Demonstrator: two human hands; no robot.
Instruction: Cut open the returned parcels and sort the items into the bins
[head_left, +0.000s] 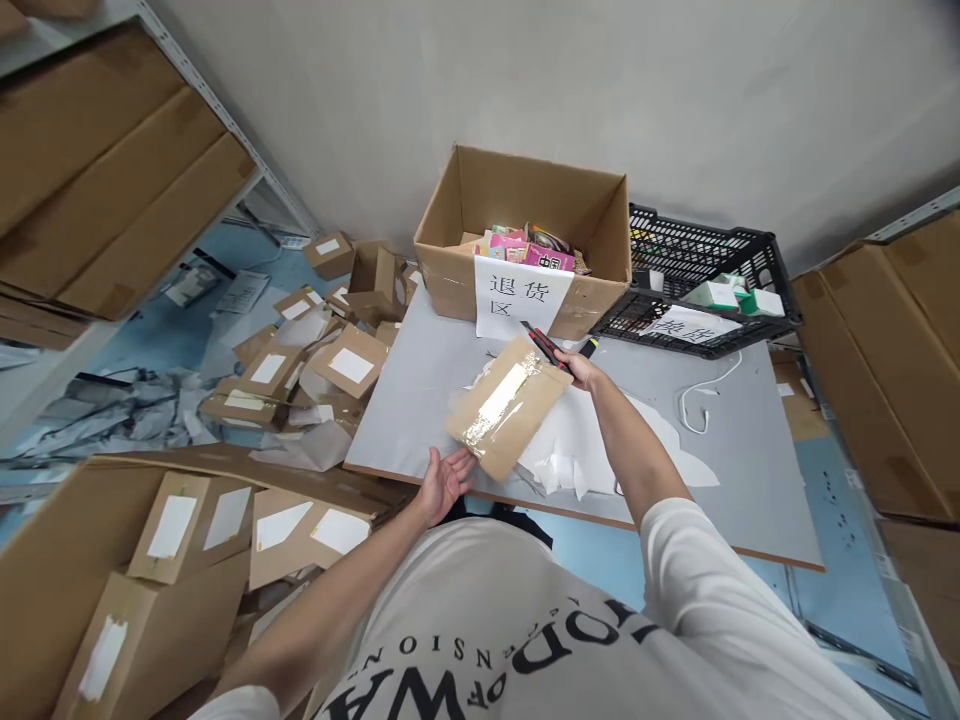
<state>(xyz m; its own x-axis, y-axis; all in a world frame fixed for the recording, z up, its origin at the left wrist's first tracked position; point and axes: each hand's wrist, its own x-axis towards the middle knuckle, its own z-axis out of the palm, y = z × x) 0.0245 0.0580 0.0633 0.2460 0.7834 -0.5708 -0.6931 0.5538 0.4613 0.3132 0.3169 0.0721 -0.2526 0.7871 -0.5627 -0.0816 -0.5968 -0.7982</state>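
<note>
A flat brown cardboard box [517, 405], wrapped in shiny clear tape and bearing a white label, is tilted above the table's front half. My right hand [579, 368] is closed around a red and black utility knife [546, 346] at the box's upper right corner; whether it also grips the box cannot be made out. A yellow and black end shows beyond the fingers. Under the box's lower left corner, my left hand [445, 484] lies palm up with fingers stretched out, the fingertips at or touching its edge.
On the grey table [750, 480] stand a large open carton [450, 285] of colourful packets and a black plastic crate [705, 240] with small boxes. White paper [652, 430] and a white cable [694, 410] lie there. Opened boxes [352, 360] heap up left; a big carton [52, 560] holds parcels.
</note>
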